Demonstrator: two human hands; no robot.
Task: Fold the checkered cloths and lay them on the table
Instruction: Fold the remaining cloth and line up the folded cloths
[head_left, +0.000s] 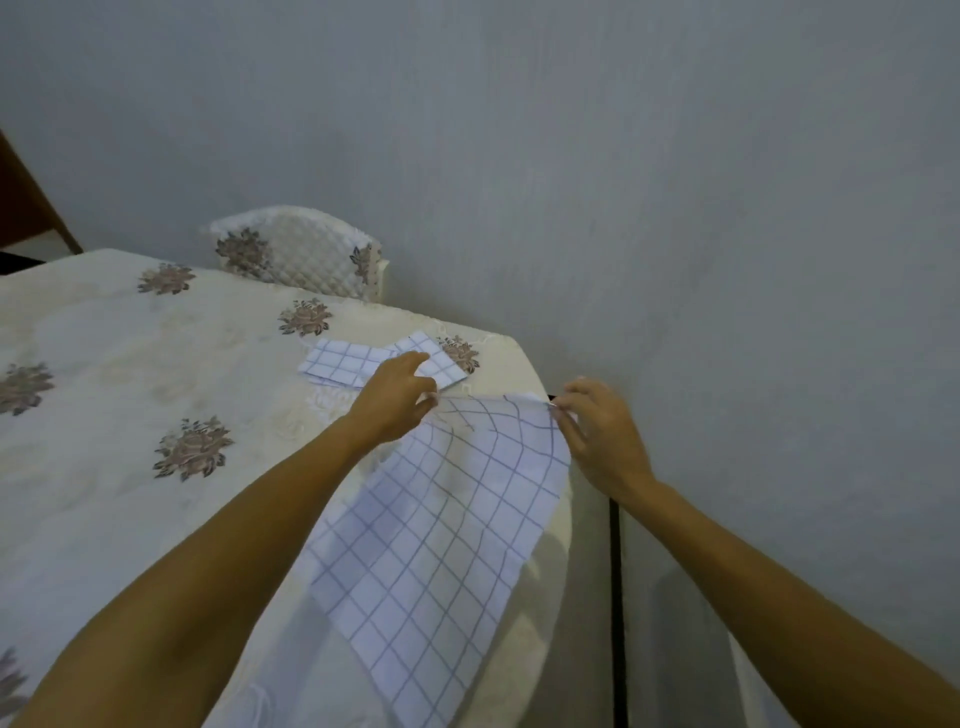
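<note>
Head view: the left hand (397, 397) and right hand (597, 431) each pinch a far corner of the cloth (441, 530), stretching that edge taut, probably to square the fold. It drapes over the table (104, 338) edge, near two folded cloths (379, 364).

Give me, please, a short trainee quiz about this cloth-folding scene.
1. True or false: the left hand and right hand each pinch a corner of the large white cloth with thin blue checks.
2. The small folded checkered cloths lie: A on the table covered in cream flowered fabric, beyond the left hand; B on a shelf; C on the floor.
3. What quilted, flowered furniture stands behind the table?
Key: 1 true; 2 A; 3 a chair back.
</note>
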